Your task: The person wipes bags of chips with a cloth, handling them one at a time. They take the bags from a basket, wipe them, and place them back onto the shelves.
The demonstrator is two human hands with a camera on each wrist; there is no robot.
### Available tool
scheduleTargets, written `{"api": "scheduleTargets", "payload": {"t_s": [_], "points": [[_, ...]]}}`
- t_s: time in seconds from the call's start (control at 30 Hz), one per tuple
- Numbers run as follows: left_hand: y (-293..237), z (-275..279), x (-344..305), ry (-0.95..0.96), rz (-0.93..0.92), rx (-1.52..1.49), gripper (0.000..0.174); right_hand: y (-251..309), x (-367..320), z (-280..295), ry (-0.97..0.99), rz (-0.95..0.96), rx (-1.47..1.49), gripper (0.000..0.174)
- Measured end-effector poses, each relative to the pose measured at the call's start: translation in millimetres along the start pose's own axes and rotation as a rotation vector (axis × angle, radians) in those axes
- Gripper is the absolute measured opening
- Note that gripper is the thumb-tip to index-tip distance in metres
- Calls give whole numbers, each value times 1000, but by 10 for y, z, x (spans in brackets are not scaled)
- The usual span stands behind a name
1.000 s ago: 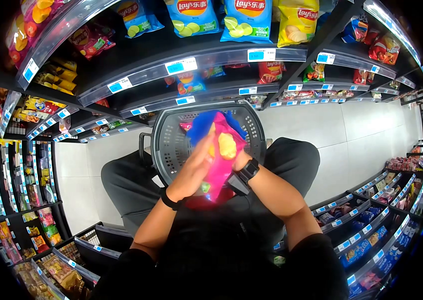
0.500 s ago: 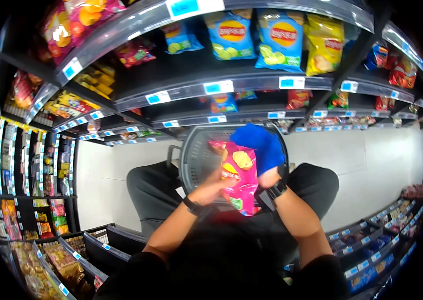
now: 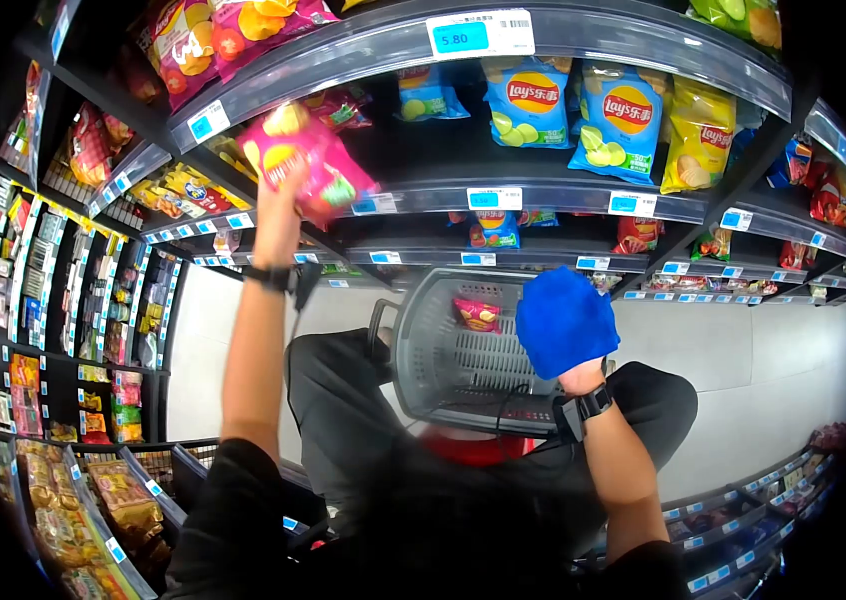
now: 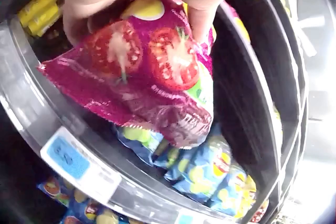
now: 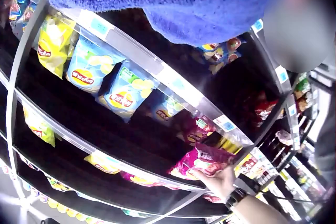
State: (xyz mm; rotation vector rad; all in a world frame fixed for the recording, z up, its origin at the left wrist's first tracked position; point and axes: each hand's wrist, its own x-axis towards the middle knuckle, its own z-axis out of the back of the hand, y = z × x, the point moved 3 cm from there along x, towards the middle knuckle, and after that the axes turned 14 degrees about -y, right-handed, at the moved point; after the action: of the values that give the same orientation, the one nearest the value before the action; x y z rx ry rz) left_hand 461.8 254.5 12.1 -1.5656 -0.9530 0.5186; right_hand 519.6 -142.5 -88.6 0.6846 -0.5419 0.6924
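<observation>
My left hand (image 3: 281, 210) grips a magenta bag of potato chips (image 3: 321, 172) at the front of the left shelf. Pictures of cut tomatoes show on the bag (image 4: 126, 87) in the left wrist view, with fingers and thumb around its upper end. Above the right side of the basket, my right hand (image 3: 584, 376) holds a blue towelling cloth (image 3: 565, 318), which hides most of its fingers. The grey shopping basket (image 3: 419, 345) stands between the person's knees, and a small magenta chip bag (image 3: 478, 314) lies inside it.
Blue chip bags (image 3: 619, 115) and a yellow bag (image 3: 699, 135) stand on the same shelf, right of my left hand. A price-tag rail (image 3: 543, 200) runs along its front edge. More magenta bags (image 3: 263, 35) sit one shelf higher. Other stocked shelves (image 3: 143, 490) lie behind on the left.
My left hand has carried the magenta bag from over the basket up and left to the shelf. The right hand has separated from it with the cloth, and the view has shifted left.
</observation>
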Motion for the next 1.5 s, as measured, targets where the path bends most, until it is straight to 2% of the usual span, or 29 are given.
{"api": "scheduleTargets", "payload": {"t_s": [0.1,0.17,0.2,0.27,0.3,0.33,0.37,0.4,0.47,0.5,0.57,0.63,0.73,0.8,0.87,1.0,1.07,1.1,1.2,1.27,1.33,1.37,1.47,1.5], "points": [[181,169,805,19,-47,58,41,-21,-5,-62,19,-160,235,13],[348,240,1124,25,-65,106,44,-83,-79,-127,2,-670,897,17],[395,239,1224,50,-57,112,47,-103,-158,-179,-34,-1094,1437,20],[486,236,1412,91,-68,156,50,-108,-196,-232,17,-1279,1857,26],[516,216,1471,106,-84,195,52,-146,-188,-245,101,-1046,1725,29],[545,216,1513,120,-99,233,54,-186,-224,-283,107,-1028,1730,32],[576,252,1547,75,-111,337,44,-225,-261,-321,113,-1011,1736,35],[653,320,1634,60,-135,312,45,-273,-357,-382,43,-1209,1881,37],[902,499,1950,38,-180,262,46,-379,-501,-510,-23,-1360,1949,40],[930,525,1988,-49,-156,228,65,-404,-520,-545,-5,-1308,1879,41],[967,611,1975,-66,-148,219,70,-443,-559,-552,-6,-1347,1883,43],[864,573,1722,-129,-144,181,74,-315,-434,-419,-48,-1535,2024,43],[518,468,1181,-285,-133,210,65,-242,-313,-371,-2,-1460,2066,34],[384,424,747,-325,-234,305,53,-251,-299,-381,20,-1439,2075,37],[239,198,140,-200,-285,356,44,-270,-314,-442,56,-1426,2082,40],[456,-424,-1266,387,-11,299,20,-315,-442,-558,139,-1444,2047,46],[658,-808,-1969,592,-47,428,22,-305,-540,-581,159,-1466,2026,50],[789,-950,-2242,632,-61,450,27,-306,-600,-598,165,-1478,2007,51],[1063,-1292,-2824,638,-62,579,39,-296,-742,-625,189,-1501,1953,56],[1188,-1369,-2948,590,-172,622,29,-300,-787,-677,148,-1464,1919,66],[1224,-1436,-2936,546,-299,654,24,-309,-761,-705,132,-1453,1909,66],[1230,-1433,-2917,562,-268,660,19,-298,-765,-707,121,-1450,1908,66],[1135,-1481,-2859,494,-111,557,19,-213,-760,-705,120,-1673,1846,65],[1099,-1506,-2832,498,-106,537,18,-135,-772,-654,112,-1673,1697,60]]}}
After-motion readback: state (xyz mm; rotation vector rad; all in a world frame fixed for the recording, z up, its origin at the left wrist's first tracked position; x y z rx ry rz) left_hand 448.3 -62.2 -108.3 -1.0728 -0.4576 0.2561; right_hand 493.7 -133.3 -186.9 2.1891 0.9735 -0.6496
